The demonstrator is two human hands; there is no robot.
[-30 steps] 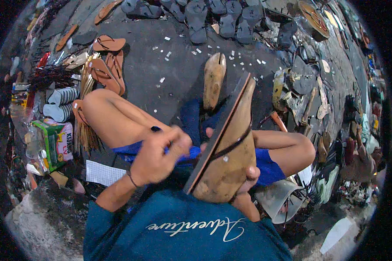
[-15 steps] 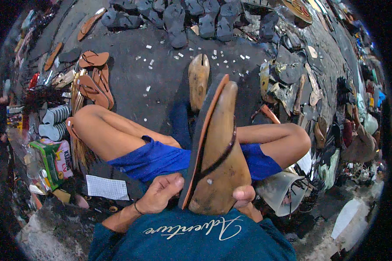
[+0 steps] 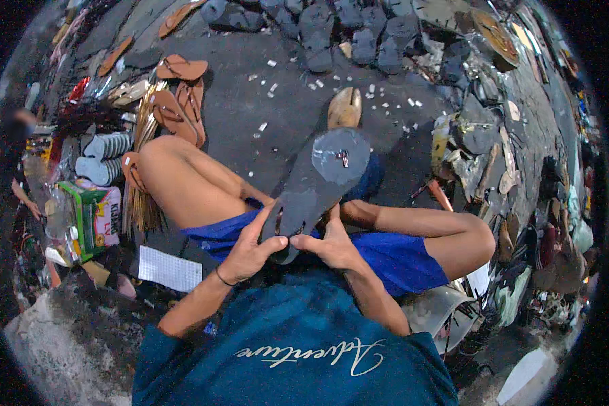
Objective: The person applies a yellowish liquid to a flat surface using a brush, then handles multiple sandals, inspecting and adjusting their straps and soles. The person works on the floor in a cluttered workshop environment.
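Note:
A flip-flop [image 3: 303, 203] lies across my lap with its dark grey sole facing up. Strap ends poke through the sole near the toe, and two small slots show near the heel. My left hand [image 3: 250, 252] grips its left edge at the heel end, thumb pressed on the sole. On the opposite edge my right hand [image 3: 331, 245] holds it the same way, the two thumb tips nearly meeting. The wooden foot form seen in the sandal earlier is hidden beneath the sole. Past the toe, another wooden foot form [image 3: 345, 107] is partly covered.
Brown flip-flops [image 3: 177, 111] lie on the left by a bundle of thin sticks [image 3: 149, 196]. Dark soles [image 3: 318, 37] are heaped at the far side. A translucent bucket [image 3: 446, 314] sits by my right thigh. Another person's hand [image 3: 30, 203] shows at the left edge.
The flip-flop has turned from edge-on to sole up, lower over my lap. My right hand has moved from the form's heel to the sole, and both thumbs now press it.

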